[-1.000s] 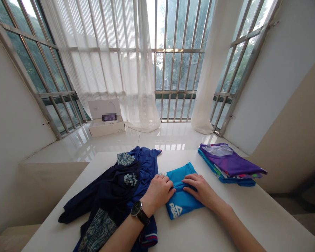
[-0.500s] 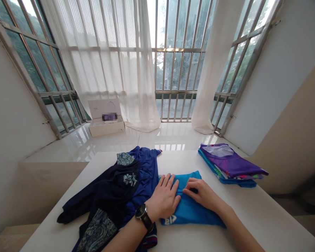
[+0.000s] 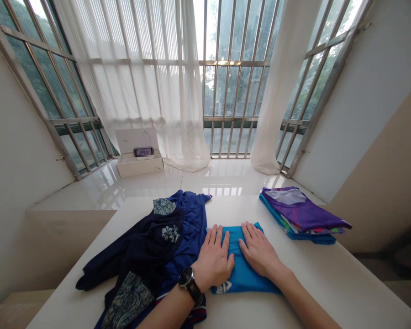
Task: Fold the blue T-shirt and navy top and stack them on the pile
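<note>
Open white rectangular box on glossy white tiled windowsill, lid raised. Sheer white curtain hanging just behind box. Silvery metal window bars beyond curtain.

Left hand and right hand rest on a blue garment, apparently folded.

garment on the table under the fingers, clothes heap left of them, clothes stack to their right, box beyond, on the ledge

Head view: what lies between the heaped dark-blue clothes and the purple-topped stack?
A folded bright-blue garment, with the left hand and right hand on it, in the head view.
</note>
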{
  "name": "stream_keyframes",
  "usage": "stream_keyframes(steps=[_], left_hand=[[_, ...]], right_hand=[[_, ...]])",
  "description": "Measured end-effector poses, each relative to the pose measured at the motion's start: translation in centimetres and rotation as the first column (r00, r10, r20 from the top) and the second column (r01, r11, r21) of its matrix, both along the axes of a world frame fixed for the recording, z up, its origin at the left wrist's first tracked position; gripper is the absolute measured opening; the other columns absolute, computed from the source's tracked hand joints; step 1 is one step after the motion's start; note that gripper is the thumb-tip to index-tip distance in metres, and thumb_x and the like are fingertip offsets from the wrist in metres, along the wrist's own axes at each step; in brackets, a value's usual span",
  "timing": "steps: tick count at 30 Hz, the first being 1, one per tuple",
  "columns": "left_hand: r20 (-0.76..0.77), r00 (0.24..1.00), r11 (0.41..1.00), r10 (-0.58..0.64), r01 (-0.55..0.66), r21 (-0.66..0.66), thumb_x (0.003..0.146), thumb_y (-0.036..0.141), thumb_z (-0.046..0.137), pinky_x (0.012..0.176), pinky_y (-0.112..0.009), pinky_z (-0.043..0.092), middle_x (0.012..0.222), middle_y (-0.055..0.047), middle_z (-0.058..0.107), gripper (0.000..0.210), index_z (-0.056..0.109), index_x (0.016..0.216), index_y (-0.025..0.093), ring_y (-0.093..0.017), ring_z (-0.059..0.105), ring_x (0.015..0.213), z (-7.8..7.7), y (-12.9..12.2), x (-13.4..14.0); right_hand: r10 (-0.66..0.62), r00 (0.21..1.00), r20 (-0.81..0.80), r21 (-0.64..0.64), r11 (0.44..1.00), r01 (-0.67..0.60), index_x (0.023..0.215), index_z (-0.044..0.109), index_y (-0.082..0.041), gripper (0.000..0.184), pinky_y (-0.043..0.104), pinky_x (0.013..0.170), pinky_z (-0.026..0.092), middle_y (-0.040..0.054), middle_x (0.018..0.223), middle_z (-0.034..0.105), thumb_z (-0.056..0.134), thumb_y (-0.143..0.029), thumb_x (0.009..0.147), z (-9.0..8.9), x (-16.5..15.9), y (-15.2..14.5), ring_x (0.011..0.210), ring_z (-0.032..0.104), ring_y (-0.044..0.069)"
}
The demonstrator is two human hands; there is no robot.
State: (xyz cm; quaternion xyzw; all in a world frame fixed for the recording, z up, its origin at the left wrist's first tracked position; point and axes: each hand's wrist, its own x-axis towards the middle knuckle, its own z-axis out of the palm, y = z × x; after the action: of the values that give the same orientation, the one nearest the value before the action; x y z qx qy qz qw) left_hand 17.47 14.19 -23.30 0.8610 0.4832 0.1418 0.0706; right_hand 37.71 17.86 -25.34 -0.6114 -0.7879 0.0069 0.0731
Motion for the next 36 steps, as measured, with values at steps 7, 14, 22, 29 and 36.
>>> stream_keyframes(steps=[7,14,22,29,36], left_hand=[[-0.013,0.999,0.999,-0.034,0.034,0.035,0.100,0.040,0.026,0.119,-0.053,0.021,0.160,-0.016,0.026,0.059,0.031,0.152,0.013,-0.034,0.019,0.148,-0.1,0.2,-0.3],[0.006,1.000,0.999,-0.026,0.026,0.021,0.102,0.043,0.018,0.120,-0.050,0.020,0.159,-0.014,0.029,0.059,0.034,0.151,0.015,-0.032,0.020,0.148,0.0,0.2,-0.4],[-0.046,0.996,0.997,-0.077,0.077,0.017,0.101,0.040,0.027,0.118,-0.051,0.023,0.157,-0.015,0.034,0.056,0.036,0.150,0.016,-0.032,0.025,0.146,0.8,-0.7,-1.2],[-0.118,0.989,0.996,-0.087,0.086,-0.012,0.093,0.031,0.043,0.117,-0.056,0.021,0.151,-0.024,0.040,0.055,0.046,0.142,0.006,-0.038,0.028,0.144,4.7,-3.8,1.3],[0.113,0.954,0.957,-0.277,0.285,-0.062,0.076,0.086,0.042,0.121,-0.053,0.014,0.161,-0.022,0.013,0.118,0.014,0.155,0.003,-0.038,0.014,0.149,3.3,-9.1,4.3]], right_hand=[[0.001,1.000,-0.025,-0.016,1.000,-0.002,0.149,0.037,-0.007,0.064,0.048,0.120,0.024,0.0151,0.157,0.032,0.027,-0.042,0.097,0.0,0.0,-0.1,0.146,0.028,0.028],[0.109,0.989,-0.095,-0.032,0.993,-0.112,0.148,0.041,-0.009,0.061,0.044,0.119,0.029,0.0135,0.155,0.038,0.025,-0.041,0.098,-0.2,2.5,0.7,0.144,0.034,0.024],[0.089,0.992,-0.092,-0.041,0.995,-0.093,0.150,0.034,-0.007,0.066,0.048,0.120,0.025,0.0154,0.159,0.028,0.027,-0.047,0.099,-0.8,3.4,-1.8,0.147,0.025,0.027],[0.094,0.971,-0.217,-0.024,0.994,-0.102,0.149,0.038,-0.010,0.065,0.046,0.121,0.024,0.0128,0.158,0.030,0.030,-0.049,0.097,-2.3,3.8,-5.2,0.147,0.027,0.027],[0.089,0.809,-0.580,0.054,0.996,-0.071,0.138,0.055,-0.014,0.058,0.046,0.118,0.032,0.0125,0.149,0.048,0.039,-0.044,0.090,-3.4,5.0,-5.3,0.139,0.043,0.026]])
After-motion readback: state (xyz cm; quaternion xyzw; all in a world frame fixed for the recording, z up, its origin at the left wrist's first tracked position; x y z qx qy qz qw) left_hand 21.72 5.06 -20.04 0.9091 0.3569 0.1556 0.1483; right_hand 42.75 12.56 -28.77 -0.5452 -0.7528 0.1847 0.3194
